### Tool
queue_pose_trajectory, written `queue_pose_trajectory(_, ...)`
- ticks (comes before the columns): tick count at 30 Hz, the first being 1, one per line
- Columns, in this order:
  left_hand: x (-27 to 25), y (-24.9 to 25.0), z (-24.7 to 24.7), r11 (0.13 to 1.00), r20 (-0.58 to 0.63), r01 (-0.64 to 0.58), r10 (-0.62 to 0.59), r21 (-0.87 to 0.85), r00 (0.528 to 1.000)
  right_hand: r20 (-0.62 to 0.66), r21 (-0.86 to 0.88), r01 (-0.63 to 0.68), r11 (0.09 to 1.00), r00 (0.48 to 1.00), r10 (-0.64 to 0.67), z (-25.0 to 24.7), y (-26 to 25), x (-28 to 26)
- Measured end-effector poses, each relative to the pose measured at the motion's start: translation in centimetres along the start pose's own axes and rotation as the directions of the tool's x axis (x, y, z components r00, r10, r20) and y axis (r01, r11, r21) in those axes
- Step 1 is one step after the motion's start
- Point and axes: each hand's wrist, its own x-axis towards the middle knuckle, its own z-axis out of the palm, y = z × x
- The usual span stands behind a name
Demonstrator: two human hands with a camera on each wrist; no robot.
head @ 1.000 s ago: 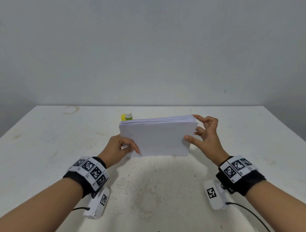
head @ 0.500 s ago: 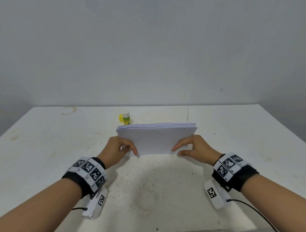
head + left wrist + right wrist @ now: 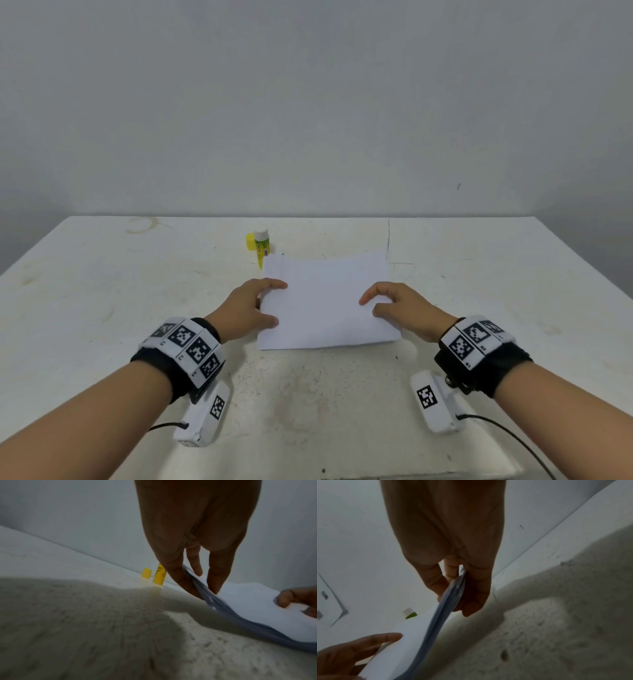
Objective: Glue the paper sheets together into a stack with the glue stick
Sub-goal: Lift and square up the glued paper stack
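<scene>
A stack of white paper sheets [image 3: 325, 301] lies almost flat on the white table [image 3: 308, 394], in the middle. My left hand [image 3: 270, 303] pinches its left edge, fingers on top and one below, as the left wrist view shows on the stack [image 3: 257, 608]. My right hand [image 3: 370, 306] pinches the right edge, and the right wrist view shows the stack [image 3: 406, 642] sagging between thumb and fingers. The glue stick [image 3: 262, 246] stands uncapped just behind the stack's far left corner, with its yellow cap [image 3: 250, 241] upright beside it.
The table's far edge meets a plain grey wall. Cables run from the wrist cameras [image 3: 435, 404] toward the near edge. Bare stained tabletop lies to the left, right and front of the stack.
The stack stood upright on its long edge between both hands and has been tipped down to lie almost flat. Both hands came down with it to the side edges.
</scene>
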Motion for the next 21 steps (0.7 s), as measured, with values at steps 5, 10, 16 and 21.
queue_pose_trajectory(5, -0.2, 1.0, 1.1, 0.918, 0.094, 0.064, -0.109, 0.391, 0.99, 0.021, -0.138, -0.107, 0.985, 0.994, 0.111, 0.9, -0.3, 0.1)
queue_pose_trajectory(10, -0.7, 2.3, 1.4, 0.752, 0.129, -0.066, -0.025, 0.656, 0.991, -0.086, -0.409, -0.157, 0.899, 0.987, 0.133, 2.1, -1.4, 0.0)
queue_pose_trajectory(16, 0.1, 2.4, 2.8, 0.714, 0.284, -0.106, -0.134, 0.692, 0.95, -0.034, -0.789, -0.106, 0.605, 0.991, 0.129, 4.1, -3.3, 0.5)
queue_pose_trajectory(21, 0.1, 2.4, 3.0, 0.717, 0.28, -0.088, -0.153, 0.691, 0.948, 0.208, -0.72, 0.043, 0.692, 0.966, 0.156, 6.2, -3.3, 1.7)
